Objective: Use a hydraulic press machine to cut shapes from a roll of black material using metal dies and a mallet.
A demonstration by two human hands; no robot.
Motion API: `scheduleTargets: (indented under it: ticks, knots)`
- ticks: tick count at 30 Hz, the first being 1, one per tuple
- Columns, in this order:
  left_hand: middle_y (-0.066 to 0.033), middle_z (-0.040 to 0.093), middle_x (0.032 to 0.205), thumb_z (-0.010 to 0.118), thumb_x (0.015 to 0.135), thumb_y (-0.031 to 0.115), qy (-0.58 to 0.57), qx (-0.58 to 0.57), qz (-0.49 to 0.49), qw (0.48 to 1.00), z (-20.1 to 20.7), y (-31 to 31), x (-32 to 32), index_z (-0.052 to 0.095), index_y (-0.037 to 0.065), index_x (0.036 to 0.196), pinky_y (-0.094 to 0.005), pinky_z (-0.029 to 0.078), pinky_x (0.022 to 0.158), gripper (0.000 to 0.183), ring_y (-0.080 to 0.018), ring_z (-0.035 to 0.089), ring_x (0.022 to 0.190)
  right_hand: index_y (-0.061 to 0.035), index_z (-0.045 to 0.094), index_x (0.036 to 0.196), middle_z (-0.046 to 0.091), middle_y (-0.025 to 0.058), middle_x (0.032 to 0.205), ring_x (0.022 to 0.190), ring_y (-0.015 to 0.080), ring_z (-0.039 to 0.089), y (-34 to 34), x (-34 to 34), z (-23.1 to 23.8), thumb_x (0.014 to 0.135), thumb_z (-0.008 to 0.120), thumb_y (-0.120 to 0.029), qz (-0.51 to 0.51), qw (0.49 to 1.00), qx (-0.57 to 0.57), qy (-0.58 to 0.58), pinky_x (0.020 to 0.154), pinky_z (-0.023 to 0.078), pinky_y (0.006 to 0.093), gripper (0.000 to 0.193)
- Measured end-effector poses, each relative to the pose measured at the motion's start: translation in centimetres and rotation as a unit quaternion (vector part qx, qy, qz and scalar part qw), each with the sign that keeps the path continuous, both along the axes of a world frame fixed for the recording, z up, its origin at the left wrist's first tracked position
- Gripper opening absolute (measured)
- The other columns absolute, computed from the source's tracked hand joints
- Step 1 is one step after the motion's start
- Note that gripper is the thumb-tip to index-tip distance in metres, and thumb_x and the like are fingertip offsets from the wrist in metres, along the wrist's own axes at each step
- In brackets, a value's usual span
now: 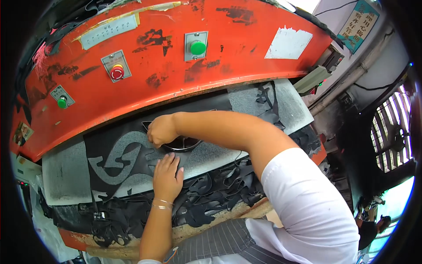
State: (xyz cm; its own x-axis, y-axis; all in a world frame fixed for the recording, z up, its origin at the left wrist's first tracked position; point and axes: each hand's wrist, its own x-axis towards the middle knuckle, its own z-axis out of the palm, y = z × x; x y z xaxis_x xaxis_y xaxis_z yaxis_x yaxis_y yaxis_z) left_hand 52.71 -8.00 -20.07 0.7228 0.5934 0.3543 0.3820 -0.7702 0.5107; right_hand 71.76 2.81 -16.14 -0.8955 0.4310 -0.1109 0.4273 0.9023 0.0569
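Note:
My right hand (161,130) is closed on the left end of a curved cutting die (184,144) with thin metal edges. My right forearm crosses above the die and hides part of it. The die sits on a black sheet (198,104) of leather-like material with curved shapes cut out of it. Just below the die, my left hand (168,176) lies with fingers stretched out at the near edge of the sheet. Under the sheet is a worn grey cutting board (66,176), which shows through the cut-outs.
A red press beam (145,79) spans the far side, carrying a green button (198,47), a red stop button (117,72) and a smaller green button (62,102). Black offcuts (211,193) pile along the board's near edge. Another person (371,231) is at the far right.

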Motion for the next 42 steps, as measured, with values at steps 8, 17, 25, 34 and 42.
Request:
scheduleTargets:
  ticks: [8, 17, 25, 34, 42]
  knots:
    - [-0.0145, 0.06, 0.126, 0.063, 0.083, 0.02, 0.025, 0.034, 0.025, 0.999, -1.2, 0.4, 0.0, 0.064, 0.003, 0.116, -0.0471, 0.036, 0.107, 0.037, -0.033, 0.052, 0.123, -0.01, 0.065, 0.079, 0.064, 0.0044, 0.086, 0.089, 0.0256, 0.062, -4.7, 8.4, 14.4, 0.074, 0.061, -0.021, -0.1, 0.949, 0.282, 0.098, 0.084, 0.049, 0.0401, 0.012]
    - [-0.012, 0.065, 0.107, 0.069, 0.079, 0.016, -0.056, -0.059, 0.053, 0.995, 0.0, 3.1, 1.5, 0.068, 0.003, 0.105, -0.0406, 0.045, 0.087, 0.029, -0.0308, 0.058, 0.098, -0.0035, 0.069, 0.085, 0.067, 0.0197, 0.086, 0.086, 0.0408, 0.063, -17.8, 15.7, 3.0, 0.082, 0.064, -0.024, -0.667, 0.676, 0.065, 0.308, 0.078, 0.049, 0.0478, 0.021]
    - [-0.0107, 0.062, 0.095, 0.072, 0.077, 0.017, -0.017, -0.004, 0.059, 0.998, -0.2, 10.0, 6.8, 0.068, 0.003, 0.109, -0.0386, 0.045, 0.084, 0.036, -0.0296, 0.056, 0.093, -0.0033, 0.071, 0.087, 0.067, 0.0204, 0.089, 0.086, 0.0394, 0.064, -17.7, 17.0, -3.1, 0.081, 0.065, -0.023, -0.706, 0.621, 0.067, 0.335, 0.078, 0.05, 0.046, 0.021]
    - [-0.0089, 0.062, 0.084, 0.073, 0.077, 0.019, -0.009, 0.01, 0.081, 0.997, -2.4, 11.7, 8.7, 0.073, 0.003, 0.09, -0.0385, 0.045, 0.08, 0.02, -0.0284, 0.058, 0.086, -0.0016, 0.046, 0.136, 0.06, 0.0226, 0.123, 0.117, 0.0384, 0.054, -23.7, 17.2, -3.3, 0.082, 0.07, -0.036, -0.624, 0.669, -0.001, 0.403, 0.103, 0.039, 0.0423, 0.069]
    - [-0.0098, 0.063, 0.08, 0.073, 0.08, 0.014, -0.047, -0.07, 0.14, 0.986, -1.4, 12.0, 11.0, 0.072, 0.0, 0.092, -0.0319, 0.047, 0.069, 0.018, -0.0238, 0.061, 0.075, 0.003, 0.051, 0.129, 0.055, 0.0206, 0.13, 0.125, 0.0293, 0.05, -25.0, 16.3, -5.0, 0.084, 0.068, -0.03, -0.621, 0.707, 0.093, 0.326, 0.108, 0.034, 0.0431, 0.059]
